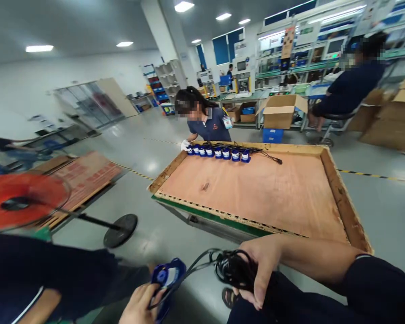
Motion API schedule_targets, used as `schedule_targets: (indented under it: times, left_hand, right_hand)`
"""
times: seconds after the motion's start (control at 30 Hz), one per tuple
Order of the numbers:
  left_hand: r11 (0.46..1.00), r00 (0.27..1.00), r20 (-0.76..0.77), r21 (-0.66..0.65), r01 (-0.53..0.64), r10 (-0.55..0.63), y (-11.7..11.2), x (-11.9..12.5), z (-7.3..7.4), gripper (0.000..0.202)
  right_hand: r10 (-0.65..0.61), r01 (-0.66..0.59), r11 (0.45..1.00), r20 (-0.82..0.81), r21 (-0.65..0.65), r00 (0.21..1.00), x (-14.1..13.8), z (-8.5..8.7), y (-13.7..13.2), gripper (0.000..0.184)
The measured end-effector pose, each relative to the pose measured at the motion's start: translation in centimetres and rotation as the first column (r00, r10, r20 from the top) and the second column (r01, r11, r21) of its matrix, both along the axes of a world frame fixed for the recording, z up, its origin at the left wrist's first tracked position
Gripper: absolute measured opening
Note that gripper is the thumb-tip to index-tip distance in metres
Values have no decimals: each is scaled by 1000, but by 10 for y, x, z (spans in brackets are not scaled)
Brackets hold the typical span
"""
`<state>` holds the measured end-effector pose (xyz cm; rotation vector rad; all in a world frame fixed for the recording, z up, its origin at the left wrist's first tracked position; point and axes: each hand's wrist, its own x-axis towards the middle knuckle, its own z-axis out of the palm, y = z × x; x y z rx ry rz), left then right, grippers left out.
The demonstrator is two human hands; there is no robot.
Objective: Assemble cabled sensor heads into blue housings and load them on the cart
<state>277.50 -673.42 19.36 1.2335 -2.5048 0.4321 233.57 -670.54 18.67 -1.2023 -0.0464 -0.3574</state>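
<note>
My left hand (140,306) at the bottom edge is closed on a blue plastic part (168,276) with a black cable running from it. My right hand (259,265) is wrapped round the coiled black cable bundle (232,269) at the other end. Both hands hover low, just in front of the near edge of a wooden tray table (337,189). At the far side of that table stands a row of several blue parts (219,153) with black cables.
A co-worker (207,121) in a dark shirt and white glove leans over the far left corner of the table. An orange fan (20,198) on a black round base (121,229) stands left. Cardboard boxes (280,111) and a seated person (351,85) are behind.
</note>
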Motion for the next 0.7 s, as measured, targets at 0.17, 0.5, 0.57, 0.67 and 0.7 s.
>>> schedule_targets:
  times: [0.17,0.5,0.57,0.67,0.7]
  left_hand:
    - [929,952,-26,213,302,-304,-131,-106,-26,18]
    - [594,547,235,388,705,-803,-292,-356,-61,19]
    - [556,498,248,392,733,-831,-315,-405,-75,18]
    - [539,464,275,383,751,-842,-351,-467,-98,18]
    - [537,457,287,377,754,-842,-363,-484,-106,18]
  right_hand:
    - [-579,525,779,72,344,812,-37,-9,-18,60]
    - [-900,992,-87,-419,-92,-117,-199,12,-75,46]
    - [-883,947,-118,-405,-299,-238,-235,18,-104,45]
    - [-857,789,-135,-330,-599,-397,-282,19,-162,38]
    - [-849,729,-137,-299,-670,-435,-295,15,-185,34]
